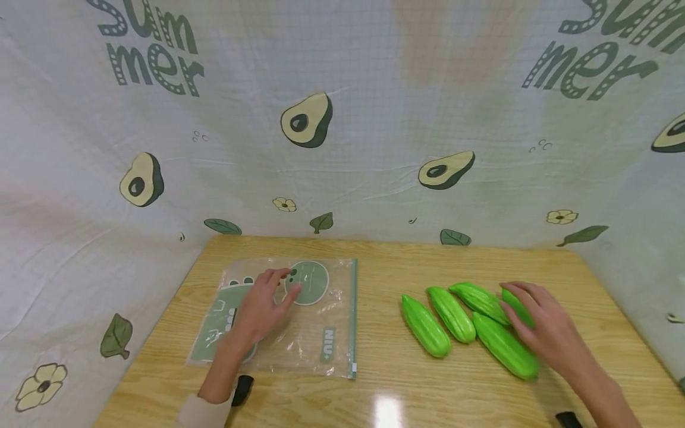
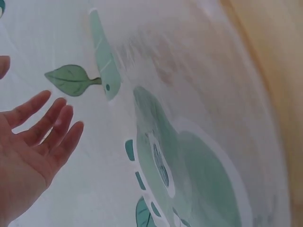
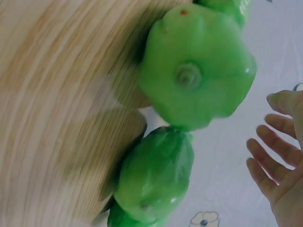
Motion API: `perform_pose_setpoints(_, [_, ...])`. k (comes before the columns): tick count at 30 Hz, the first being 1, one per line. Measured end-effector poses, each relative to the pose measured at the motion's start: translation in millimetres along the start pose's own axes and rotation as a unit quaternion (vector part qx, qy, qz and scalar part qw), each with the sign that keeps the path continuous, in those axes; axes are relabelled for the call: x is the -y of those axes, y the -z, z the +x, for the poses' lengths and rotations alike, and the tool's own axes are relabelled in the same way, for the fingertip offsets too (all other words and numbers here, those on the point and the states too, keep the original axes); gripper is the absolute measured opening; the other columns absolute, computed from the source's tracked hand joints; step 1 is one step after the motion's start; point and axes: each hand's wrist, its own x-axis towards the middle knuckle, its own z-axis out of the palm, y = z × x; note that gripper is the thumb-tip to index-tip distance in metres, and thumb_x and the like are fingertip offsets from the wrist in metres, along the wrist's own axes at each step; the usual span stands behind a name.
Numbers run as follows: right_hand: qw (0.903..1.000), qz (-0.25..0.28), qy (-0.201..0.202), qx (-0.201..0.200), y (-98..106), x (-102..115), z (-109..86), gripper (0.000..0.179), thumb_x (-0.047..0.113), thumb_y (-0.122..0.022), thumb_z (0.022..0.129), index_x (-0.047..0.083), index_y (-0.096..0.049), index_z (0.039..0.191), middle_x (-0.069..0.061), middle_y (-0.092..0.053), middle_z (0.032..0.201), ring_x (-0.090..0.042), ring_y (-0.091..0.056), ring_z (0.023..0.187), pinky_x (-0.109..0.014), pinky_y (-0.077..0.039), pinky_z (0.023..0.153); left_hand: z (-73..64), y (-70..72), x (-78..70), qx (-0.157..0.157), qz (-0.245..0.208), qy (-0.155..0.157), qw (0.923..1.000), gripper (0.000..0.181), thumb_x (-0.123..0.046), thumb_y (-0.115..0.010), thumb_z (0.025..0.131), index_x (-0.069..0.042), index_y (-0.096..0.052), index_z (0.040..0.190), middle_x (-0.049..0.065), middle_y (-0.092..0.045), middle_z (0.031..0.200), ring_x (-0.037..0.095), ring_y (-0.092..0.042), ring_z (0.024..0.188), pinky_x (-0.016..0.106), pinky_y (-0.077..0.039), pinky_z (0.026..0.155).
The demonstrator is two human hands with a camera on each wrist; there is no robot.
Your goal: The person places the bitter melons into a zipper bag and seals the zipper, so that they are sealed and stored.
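A clear zip bag [image 1: 305, 339] with green cartoon prints lies flat on the left of the table, its green zip edge to the right. Over the bag hovers my left hand [image 1: 266, 306], fingers spread and loosely bent, holding nothing; the left wrist view also shows this hand [image 2: 35, 146] empty. Several bright green cucumbers [image 1: 425, 324] lie together at the right. Above the rightmost cucumber [image 1: 517, 307], partly hidden, is my right hand [image 1: 546, 324]. In the right wrist view its relaxed fingers [image 3: 270, 146] stand apart from the nearest large cucumber [image 3: 218, 71].
The wooden table [image 1: 385, 261] meets a printed cloth [image 1: 374, 119] with avocados and leaves at its back and sides. Black straps [image 1: 242, 390] show at both wrists. A bright light reflection lies near the table's front.
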Motion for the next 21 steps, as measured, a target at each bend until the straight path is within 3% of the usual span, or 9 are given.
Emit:
perform_pose_setpoints(2, [1.0000, -0.004, -0.001, 0.005, -1, 3, 0.7, 0.038, 0.031, -0.062, 0.103, 0.000, -0.068, 0.124, -0.018, -0.066, 0.117, -0.039, -0.060, 0.106, -0.029, -0.042, 0.100, 1.4, -2.4, -3.2, 0.001, 0.002, -0.003, 1.0000, 0.056, -0.047, -0.060, 0.102, -0.004, -0.059, 0.138, 0.015, -0.061, 0.129, 0.035, -0.060, 0.118, 0.056, -0.052, 0.095])
perform_pose_setpoints(5, [0.9999, -0.011, 0.001, 0.013, -3, 7, 2.1, 0.034, 0.019, -0.070, 0.096, 0.001, -0.068, 0.125, -0.018, -0.066, 0.118, -0.039, -0.061, 0.105, -0.047, -0.045, 0.085, 3.2, -4.8, -8.6, 0.010, 0.002, -0.004, 0.9999, 0.057, -0.048, -0.058, 0.103, -0.004, -0.059, 0.138, 0.015, -0.061, 0.131, 0.036, -0.059, 0.121, 0.056, -0.051, 0.098])
perform_pose_setpoints(12, [0.9996, -0.007, 0.005, 0.027, -7, 16, 7.5, 0.039, 0.012, -0.076, 0.089, 0.001, -0.067, 0.126, -0.016, -0.066, 0.117, -0.036, -0.062, 0.104, -0.050, -0.048, 0.085, 4.8, -11.4, -16.8, 0.015, -0.017, -0.011, 0.9997, 0.054, -0.045, -0.060, 0.103, -0.004, -0.059, 0.138, 0.015, -0.061, 0.130, 0.036, -0.059, 0.120, 0.057, -0.051, 0.097])
perform_pose_setpoints(16, [0.9996, -0.002, 0.016, 0.024, -11, 21, 11.1, 0.037, 0.030, -0.064, 0.102, 0.001, -0.068, 0.124, -0.016, -0.066, 0.116, -0.035, -0.063, 0.103, -0.049, -0.048, 0.085, 5.4, -14.9, -19.9, 0.008, -0.017, -0.020, 0.9996, 0.053, -0.045, -0.060, 0.102, -0.005, -0.061, 0.136, 0.013, -0.063, 0.126, 0.035, -0.060, 0.119, 0.055, -0.051, 0.096])
perform_pose_setpoints(21, [0.9993, -0.004, 0.033, 0.016, -21, 29, 16.0, 0.063, 0.052, -0.036, 0.109, -0.001, -0.068, 0.120, -0.018, -0.066, 0.115, -0.035, -0.063, 0.103, -0.046, -0.048, 0.083, 5.7, -17.8, -25.7, 0.007, -0.013, -0.023, 0.9996, 0.052, -0.046, -0.061, 0.101, -0.006, -0.062, 0.135, 0.013, -0.064, 0.125, 0.035, -0.060, 0.118, 0.055, -0.052, 0.096])
